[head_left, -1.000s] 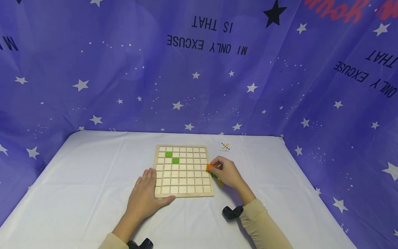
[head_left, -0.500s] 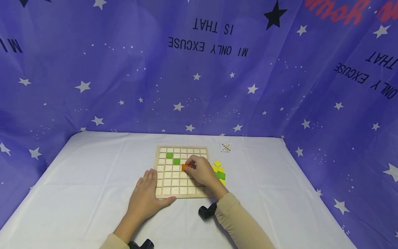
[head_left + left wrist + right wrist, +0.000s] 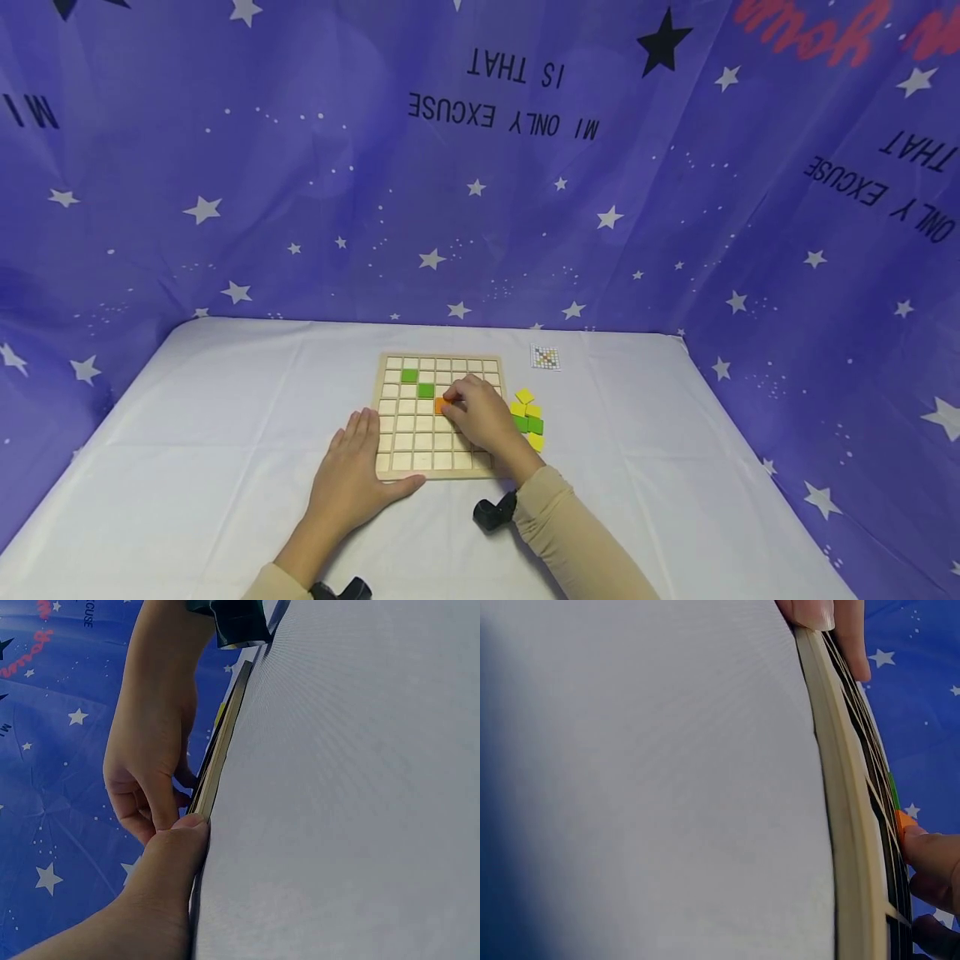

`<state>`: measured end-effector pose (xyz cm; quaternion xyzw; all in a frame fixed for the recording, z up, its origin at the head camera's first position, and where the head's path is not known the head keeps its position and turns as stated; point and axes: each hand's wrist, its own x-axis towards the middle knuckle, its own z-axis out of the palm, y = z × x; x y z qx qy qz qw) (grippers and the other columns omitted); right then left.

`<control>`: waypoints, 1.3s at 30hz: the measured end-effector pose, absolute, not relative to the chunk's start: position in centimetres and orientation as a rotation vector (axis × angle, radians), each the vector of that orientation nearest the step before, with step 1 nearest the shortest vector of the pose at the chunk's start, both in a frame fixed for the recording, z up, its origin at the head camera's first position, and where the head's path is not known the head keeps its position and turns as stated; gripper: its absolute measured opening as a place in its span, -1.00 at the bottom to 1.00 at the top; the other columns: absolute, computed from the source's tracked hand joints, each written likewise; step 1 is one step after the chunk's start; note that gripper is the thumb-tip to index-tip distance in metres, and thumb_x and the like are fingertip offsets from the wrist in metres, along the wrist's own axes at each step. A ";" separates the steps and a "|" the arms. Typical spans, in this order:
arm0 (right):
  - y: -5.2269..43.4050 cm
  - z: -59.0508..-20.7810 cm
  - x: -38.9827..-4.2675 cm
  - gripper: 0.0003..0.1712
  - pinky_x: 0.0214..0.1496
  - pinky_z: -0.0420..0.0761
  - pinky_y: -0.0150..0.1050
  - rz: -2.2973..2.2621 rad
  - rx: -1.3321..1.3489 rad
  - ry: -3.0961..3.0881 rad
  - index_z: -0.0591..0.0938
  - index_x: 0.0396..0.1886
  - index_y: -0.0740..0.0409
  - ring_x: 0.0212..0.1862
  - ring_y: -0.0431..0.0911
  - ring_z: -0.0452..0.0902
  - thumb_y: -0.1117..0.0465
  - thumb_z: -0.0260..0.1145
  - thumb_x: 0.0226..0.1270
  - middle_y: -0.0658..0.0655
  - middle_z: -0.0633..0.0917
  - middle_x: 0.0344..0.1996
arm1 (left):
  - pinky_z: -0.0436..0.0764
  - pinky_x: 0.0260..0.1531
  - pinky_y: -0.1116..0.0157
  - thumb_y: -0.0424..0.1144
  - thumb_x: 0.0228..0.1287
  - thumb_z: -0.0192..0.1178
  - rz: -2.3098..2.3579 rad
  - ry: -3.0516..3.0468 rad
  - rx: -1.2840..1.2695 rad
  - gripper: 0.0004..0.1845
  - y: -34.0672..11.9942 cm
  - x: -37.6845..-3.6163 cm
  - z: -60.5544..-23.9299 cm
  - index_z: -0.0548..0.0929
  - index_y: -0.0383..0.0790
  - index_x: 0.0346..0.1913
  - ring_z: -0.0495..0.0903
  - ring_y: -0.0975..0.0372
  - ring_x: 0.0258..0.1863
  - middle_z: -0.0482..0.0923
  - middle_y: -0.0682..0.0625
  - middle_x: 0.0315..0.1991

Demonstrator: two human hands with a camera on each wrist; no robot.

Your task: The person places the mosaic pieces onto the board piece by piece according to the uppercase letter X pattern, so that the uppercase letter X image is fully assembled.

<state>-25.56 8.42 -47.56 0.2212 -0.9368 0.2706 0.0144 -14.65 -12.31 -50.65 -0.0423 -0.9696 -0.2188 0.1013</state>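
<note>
Right hand (image 3: 486,417) of mine pinches the small orange square tile (image 3: 441,405) over the pale wooden grid board (image 3: 397,446), near its middle, just below-right of two green tiles (image 3: 426,389); my left hand (image 3: 351,475) lies flat, thumb at the board's near-left corner.

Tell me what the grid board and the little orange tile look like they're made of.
The grid board looks like pale, unfinished wood: light tan, matte, with a raised frame and a plain edge in the right wrist view. The orange tile under the right hand seems to be painted wood or plastic: flat, even colour; the pictures cannot settle which.
</note>
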 end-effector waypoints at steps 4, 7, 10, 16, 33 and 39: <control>8.5 -47.7 -25.4 -0.80 0.09 0.62 -0.20 0.807 0.708 -2.940 0.77 -0.10 -0.05 -0.02 -0.15 0.57 0.04 0.35 0.38 -0.10 0.63 -0.12 | 0.15 0.49 -0.15 0.60 -0.15 0.23 -0.657 -2.869 -0.120 0.41 -12.3 -14.6 -50.7 0.15 -0.56 0.46 0.12 -0.19 0.52 0.14 -0.39 0.50; 8.8 -47.7 -25.2 -0.79 0.06 0.62 -0.21 0.811 0.736 -2.943 0.79 -0.07 -0.03 0.00 -0.14 0.55 0.08 0.35 0.38 -0.07 0.62 -0.09 | 0.14 0.50 -0.15 0.60 -0.15 0.24 -0.663 -2.869 -0.116 0.41 -12.3 -14.5 -50.7 0.15 -0.56 0.46 0.12 -0.19 0.52 0.14 -0.39 0.50; 9.4 -47.4 -25.0 -0.74 -0.01 0.60 -0.22 0.829 0.750 -2.931 0.76 0.02 -0.03 0.02 -0.12 0.52 0.11 0.34 0.38 -0.05 0.61 -0.04 | 0.14 0.50 -0.15 0.60 -0.15 0.23 -0.663 -2.872 -0.115 0.41 -12.3 -14.5 -50.8 0.15 -0.56 0.47 0.11 -0.19 0.53 0.14 -0.39 0.50; 12.2 -46.6 -24.8 -0.67 -0.09 0.53 -0.24 0.893 0.716 -2.894 0.70 0.10 0.00 -0.02 -0.11 0.49 0.15 0.35 0.36 -0.04 0.65 0.00 | 0.11 0.50 -0.15 0.60 -0.14 0.23 -0.676 -2.873 -0.115 0.41 -12.3 -14.5 -50.7 0.13 -0.56 0.47 0.09 -0.20 0.53 0.12 -0.39 0.51; 19.7 -45.6 -24.2 -0.76 0.06 0.51 -0.11 0.803 0.503 -3.088 0.75 -0.14 -0.04 -0.02 -0.10 0.47 0.11 0.50 0.19 -0.08 0.66 -0.17 | 0.13 0.50 -0.15 0.62 -0.16 0.22 -0.664 -2.859 -0.126 0.42 -12.3 -14.6 -50.7 0.14 -0.55 0.47 0.12 -0.19 0.52 0.13 -0.39 0.50; 19.7 -46.0 -24.1 -0.82 0.16 0.51 -0.07 0.788 0.465 -3.097 0.75 -0.28 -0.09 0.02 -0.07 0.47 0.07 0.54 0.12 -0.11 0.65 -0.18 | 0.13 0.50 -0.15 0.61 -0.16 0.22 -0.659 -2.858 -0.128 0.42 -12.3 -14.7 -50.7 0.14 -0.56 0.47 0.12 -0.20 0.52 0.13 -0.39 0.50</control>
